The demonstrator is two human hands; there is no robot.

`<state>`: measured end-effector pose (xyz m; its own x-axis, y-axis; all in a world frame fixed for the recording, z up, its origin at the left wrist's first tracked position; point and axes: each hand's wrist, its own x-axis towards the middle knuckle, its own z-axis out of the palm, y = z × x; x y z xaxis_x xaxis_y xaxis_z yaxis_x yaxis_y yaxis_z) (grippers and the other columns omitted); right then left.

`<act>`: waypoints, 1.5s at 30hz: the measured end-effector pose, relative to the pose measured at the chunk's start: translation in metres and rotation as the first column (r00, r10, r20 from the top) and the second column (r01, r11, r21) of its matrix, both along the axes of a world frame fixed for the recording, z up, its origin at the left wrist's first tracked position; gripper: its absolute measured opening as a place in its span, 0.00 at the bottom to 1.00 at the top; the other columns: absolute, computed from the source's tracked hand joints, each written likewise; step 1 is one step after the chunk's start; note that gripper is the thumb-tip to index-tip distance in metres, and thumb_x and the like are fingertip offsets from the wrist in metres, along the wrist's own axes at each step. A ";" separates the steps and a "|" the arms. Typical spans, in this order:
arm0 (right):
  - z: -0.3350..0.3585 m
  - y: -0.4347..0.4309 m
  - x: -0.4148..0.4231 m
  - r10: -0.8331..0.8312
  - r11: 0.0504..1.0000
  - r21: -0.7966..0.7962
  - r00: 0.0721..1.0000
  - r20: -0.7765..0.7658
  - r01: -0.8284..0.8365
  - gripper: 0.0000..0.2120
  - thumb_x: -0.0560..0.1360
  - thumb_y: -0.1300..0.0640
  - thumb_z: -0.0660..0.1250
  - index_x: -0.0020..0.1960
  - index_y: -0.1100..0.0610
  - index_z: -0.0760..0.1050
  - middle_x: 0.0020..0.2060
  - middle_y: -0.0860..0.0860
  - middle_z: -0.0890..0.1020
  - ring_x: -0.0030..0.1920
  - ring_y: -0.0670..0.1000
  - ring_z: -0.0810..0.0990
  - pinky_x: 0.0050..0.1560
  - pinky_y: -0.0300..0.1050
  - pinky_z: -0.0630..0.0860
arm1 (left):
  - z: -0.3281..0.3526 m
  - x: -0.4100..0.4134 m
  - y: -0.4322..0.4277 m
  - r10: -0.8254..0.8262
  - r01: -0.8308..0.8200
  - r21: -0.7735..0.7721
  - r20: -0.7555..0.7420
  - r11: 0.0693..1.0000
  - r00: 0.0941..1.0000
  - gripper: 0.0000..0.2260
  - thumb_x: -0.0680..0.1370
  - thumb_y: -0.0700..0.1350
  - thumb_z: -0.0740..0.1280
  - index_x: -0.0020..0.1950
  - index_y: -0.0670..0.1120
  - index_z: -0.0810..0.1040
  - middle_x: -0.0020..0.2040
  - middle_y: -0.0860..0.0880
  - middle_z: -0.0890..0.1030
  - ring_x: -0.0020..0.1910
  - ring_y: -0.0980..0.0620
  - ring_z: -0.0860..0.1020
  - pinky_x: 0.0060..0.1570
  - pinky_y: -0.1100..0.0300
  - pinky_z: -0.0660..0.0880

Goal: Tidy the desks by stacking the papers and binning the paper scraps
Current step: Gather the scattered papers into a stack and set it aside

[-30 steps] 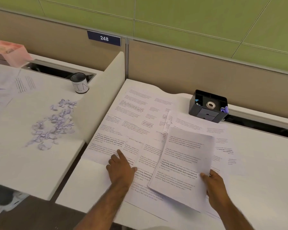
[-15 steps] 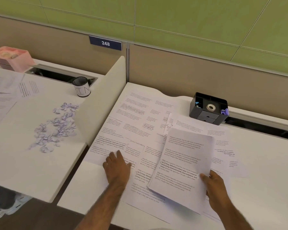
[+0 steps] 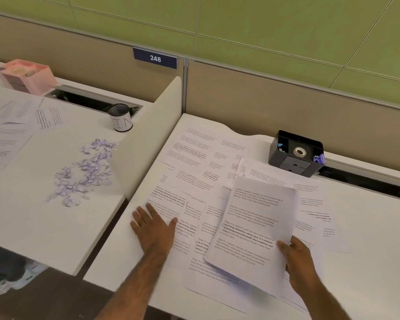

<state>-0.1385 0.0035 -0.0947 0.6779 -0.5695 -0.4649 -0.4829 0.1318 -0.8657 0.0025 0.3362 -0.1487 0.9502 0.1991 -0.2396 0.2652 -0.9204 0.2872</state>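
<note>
Printed white sheets (image 3: 194, 158) lie spread and overlapping across the right desk. My right hand (image 3: 298, 257) grips a thin stack of papers (image 3: 252, 227) by its lower right corner, tilted above the loose sheets. My left hand (image 3: 151, 225) lies flat with fingers spread on the leftmost sheet near the desk's left edge. On the left desk, a scatter of purple paper scraps (image 3: 86, 172) sits beside more printed sheets (image 3: 7, 135). A black mesh cup (image 3: 120, 117) labelled as a bin stands behind the scraps.
A white divider panel (image 3: 148, 139) separates the two desks. A black desk organiser (image 3: 296, 153) with tape sits at the back of the right desk. A pink organiser (image 3: 26, 75) stands at the far left. Cable slots (image 3: 90, 100) run along the beige partition.
My left hand has slid left along the sheets towards the desk's left edge. The stack in my right hand has stayed nearly still.
</note>
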 end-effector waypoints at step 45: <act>-0.017 -0.009 0.011 -0.063 0.993 -0.106 0.992 -0.107 0.051 0.14 0.79 0.63 0.64 0.63 0.55 0.78 0.55 0.53 0.85 0.54 0.61 0.83 0.59 0.67 0.79 | 0.033 0.020 0.039 -0.170 -0.160 -0.642 -0.421 0.750 0.891 0.04 0.81 0.38 0.68 0.53 0.44 0.82 0.52 0.44 0.85 0.47 0.46 0.83 0.43 0.53 0.82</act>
